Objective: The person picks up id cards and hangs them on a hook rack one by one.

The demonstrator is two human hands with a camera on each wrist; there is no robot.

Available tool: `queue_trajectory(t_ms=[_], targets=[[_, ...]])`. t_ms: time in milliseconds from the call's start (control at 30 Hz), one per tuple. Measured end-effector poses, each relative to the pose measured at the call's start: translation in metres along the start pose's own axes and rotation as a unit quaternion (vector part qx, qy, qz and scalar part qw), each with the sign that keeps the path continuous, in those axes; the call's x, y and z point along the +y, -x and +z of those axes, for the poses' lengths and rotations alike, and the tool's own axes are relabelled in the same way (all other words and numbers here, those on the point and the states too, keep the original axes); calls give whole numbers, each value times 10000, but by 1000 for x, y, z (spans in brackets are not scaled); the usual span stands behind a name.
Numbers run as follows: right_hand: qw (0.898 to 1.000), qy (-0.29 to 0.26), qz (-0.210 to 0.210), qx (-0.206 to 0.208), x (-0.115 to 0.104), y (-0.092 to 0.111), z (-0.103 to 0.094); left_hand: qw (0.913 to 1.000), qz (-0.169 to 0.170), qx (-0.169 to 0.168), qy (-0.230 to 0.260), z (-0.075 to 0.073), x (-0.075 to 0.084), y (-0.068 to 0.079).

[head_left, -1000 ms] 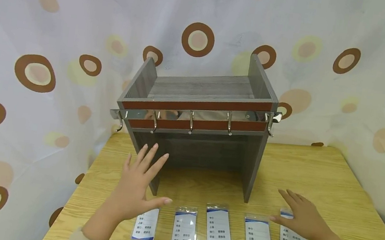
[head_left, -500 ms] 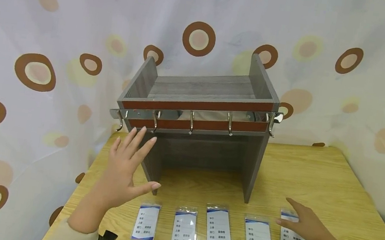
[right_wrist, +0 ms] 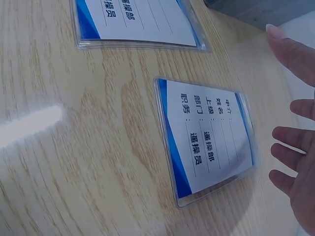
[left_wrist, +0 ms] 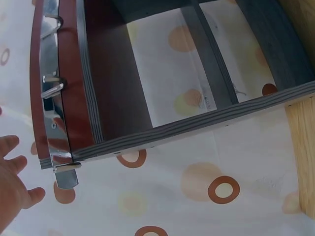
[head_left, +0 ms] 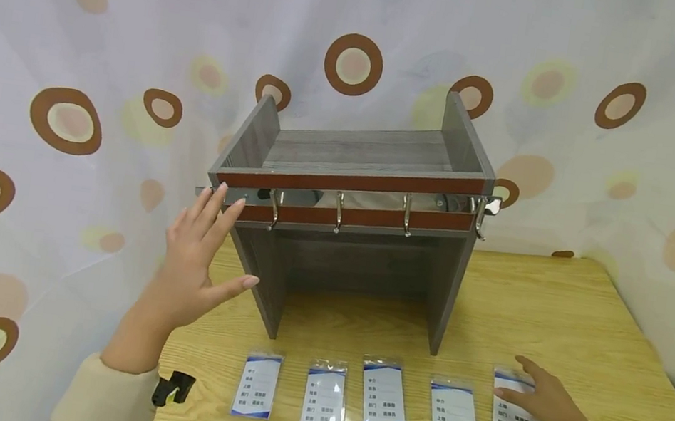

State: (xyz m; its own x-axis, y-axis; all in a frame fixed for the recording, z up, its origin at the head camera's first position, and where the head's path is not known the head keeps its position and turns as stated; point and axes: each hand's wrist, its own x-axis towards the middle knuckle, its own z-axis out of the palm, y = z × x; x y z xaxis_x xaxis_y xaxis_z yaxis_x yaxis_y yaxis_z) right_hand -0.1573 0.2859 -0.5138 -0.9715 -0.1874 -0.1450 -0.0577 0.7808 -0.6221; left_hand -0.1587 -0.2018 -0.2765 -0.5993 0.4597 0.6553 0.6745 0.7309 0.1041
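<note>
Both grips empty: my left hand (head_left: 191, 255), fingers spread, is near the left end of the hook rail (head_left: 373, 202) on the gray shelf (head_left: 361, 153). Right hand (head_left: 550, 402) hovers by the rightmost ID badge (right_wrist: 211, 142), one of five lying on the table (head_left: 560, 328) in front.

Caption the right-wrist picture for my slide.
Fingers near a blue-and-white badge on a wood-grain table, another badge partly in view.

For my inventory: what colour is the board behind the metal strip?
The board is reddish brown, clearest in the head view.
</note>
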Motion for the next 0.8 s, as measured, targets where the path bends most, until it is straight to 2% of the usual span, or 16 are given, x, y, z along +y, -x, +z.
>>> queue_trajectory(t_ms=[167, 400, 533, 700, 800], targets=[[9999, -9, 96, 30, 6, -1, -2, 9993, -186, 58, 307, -3, -10, -8], [9995, 188, 251, -107, 17, -3, -2, 9966, -625, -84, 528, -6, -22, -17], [9990, 282, 312, -144, 23, -1, -3, 9949, -737, -129, 672, -8, -28, -20], [9975, 197, 603, -297, 31, -2, -1, 9917, -878, -143, 932, -9, -35, -24], [9976, 182, 605, -269, 34, -3, 1, 9897, -946, -157, 1065, -9, -38, -27]])
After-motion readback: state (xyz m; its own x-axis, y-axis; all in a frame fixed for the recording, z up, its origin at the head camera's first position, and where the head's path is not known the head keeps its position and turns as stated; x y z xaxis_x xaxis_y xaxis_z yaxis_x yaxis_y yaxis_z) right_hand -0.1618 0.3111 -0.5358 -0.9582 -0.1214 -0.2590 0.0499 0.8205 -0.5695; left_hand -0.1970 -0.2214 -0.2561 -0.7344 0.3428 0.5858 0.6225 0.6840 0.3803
